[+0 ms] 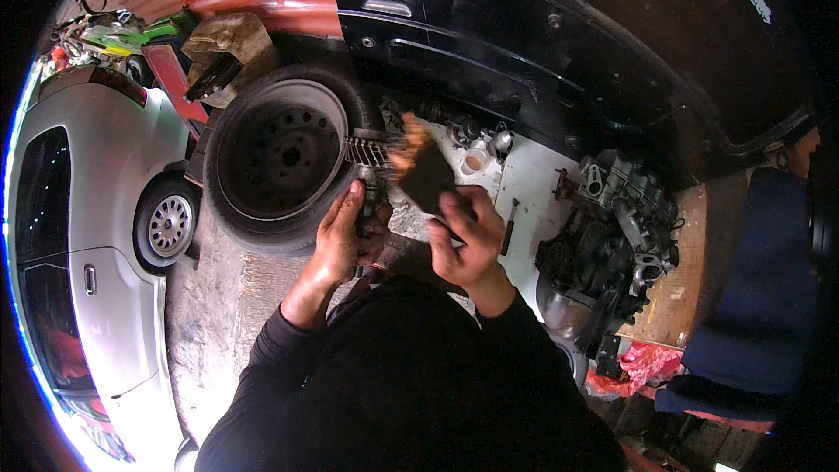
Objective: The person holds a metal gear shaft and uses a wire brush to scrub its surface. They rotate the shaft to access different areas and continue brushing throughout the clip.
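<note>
My left hand (343, 229) is closed around the lower end of a ribbed metal part (369, 152), which looks like a coil or a finned piece and stands upright beside the wheel. What it belongs to I cannot make out. In my right hand (470, 238) is a wide dark brush (428, 177) with a frayed orange-brown edge, blurred by motion. That edge touches or nearly touches the right side of the metal part. The fingers of my right hand wrap the brush's near end, and its grip is partly hidden.
A tyre on a steel wheel (288, 157) lies ahead on the left, beyond it a silver car (96, 210). Small metal parts (477, 157) and a dark-handled tool (509, 225) rest on a white board (535, 177). An engine (625, 227) stands right; a black panel (489, 44) is ahead.
</note>
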Available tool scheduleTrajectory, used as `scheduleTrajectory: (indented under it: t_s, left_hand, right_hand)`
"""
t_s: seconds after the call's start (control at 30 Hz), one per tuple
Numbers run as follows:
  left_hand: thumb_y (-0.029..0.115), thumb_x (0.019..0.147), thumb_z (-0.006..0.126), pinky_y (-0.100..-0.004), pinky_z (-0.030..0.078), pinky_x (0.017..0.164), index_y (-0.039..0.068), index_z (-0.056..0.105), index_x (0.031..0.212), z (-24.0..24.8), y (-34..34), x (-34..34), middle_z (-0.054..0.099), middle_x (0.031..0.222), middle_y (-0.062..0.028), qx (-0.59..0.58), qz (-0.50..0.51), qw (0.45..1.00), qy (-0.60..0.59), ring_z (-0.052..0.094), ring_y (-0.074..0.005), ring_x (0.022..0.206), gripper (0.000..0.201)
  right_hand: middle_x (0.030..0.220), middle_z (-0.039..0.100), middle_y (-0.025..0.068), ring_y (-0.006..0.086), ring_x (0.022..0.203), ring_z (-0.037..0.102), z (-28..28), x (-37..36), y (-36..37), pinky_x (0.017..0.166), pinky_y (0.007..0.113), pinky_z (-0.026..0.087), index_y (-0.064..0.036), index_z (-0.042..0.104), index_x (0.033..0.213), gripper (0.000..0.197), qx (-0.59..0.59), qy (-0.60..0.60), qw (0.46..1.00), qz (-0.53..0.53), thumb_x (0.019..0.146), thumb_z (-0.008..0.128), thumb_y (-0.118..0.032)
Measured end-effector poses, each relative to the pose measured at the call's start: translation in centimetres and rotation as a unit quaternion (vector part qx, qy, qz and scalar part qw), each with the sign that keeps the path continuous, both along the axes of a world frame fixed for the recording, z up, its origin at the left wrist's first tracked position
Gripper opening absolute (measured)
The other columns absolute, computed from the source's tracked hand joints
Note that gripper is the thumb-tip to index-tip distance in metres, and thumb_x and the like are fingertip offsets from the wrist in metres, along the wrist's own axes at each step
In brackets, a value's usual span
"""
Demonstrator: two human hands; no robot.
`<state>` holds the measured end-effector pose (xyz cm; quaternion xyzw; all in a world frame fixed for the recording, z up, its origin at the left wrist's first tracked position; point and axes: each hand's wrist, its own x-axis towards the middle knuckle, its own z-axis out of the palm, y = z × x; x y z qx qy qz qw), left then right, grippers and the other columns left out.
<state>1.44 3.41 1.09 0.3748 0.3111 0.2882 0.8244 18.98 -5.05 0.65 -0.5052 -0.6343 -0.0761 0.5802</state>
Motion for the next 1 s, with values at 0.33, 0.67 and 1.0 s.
scheduleTrajectory:
  t_s: [0.33, 0.67, 1.0]
  left_hand:
    - [0.046, 0.102, 0.05, -0.021, 0.03, 0.045, 0.012, 0.043, 0.142, 0.5, 0.4, 0.2, 0.053, 0.077, 0.0019, 0.011, 0.066, 0.992, 0.105, 0.042, -0.0052, 0.053, 0.053]
    - [0.047, 0.103, 0.046, -0.0206, 0.024, 0.043, 0.016, 0.051, 0.114, -1.0, 1.0, -0.2, 0.045, 0.071, 0.0044, 0.007, 0.079, 0.996, 0.037, 0.035, -0.004, 0.05, 0.034]
    - [0.044, 0.103, 0.047, -0.021, 0.028, 0.043, 0.011, 0.046, 0.135, -1.7, 0.5, 0.0, 0.049, 0.074, 0.0021, 0.032, 0.119, 0.991, 0.06, 0.038, -0.0052, 0.051, 0.046]
  right_hand:
    - [0.098, 0.062, 0.0195, 0.0332, 0.077, 0.064, 2.5, 0.9, 1.5, 0.065, 0.038, 0.053, -0.0119, 0.068, 0.123, 0.045, 0.054, -0.014, 0.998, -0.004, 0.078, 0.071, -0.007]
    - [0.1, 0.062, 0.0193, 0.0277, 0.073, 0.065, 1.5, 0.8, 1.1, 0.061, 0.034, 0.052, -0.0123, 0.068, 0.124, 0.043, 0.021, -0.007, 0.999, -0.023, 0.082, 0.068, -0.004]
    - [0.098, 0.063, 0.0176, 0.0313, 0.08, 0.065, -1.1, 2.6, 0.4, 0.066, 0.037, 0.053, -0.0041, 0.065, 0.126, 0.041, -0.039, -0.006, 0.998, -0.056, 0.085, 0.068, -0.007]
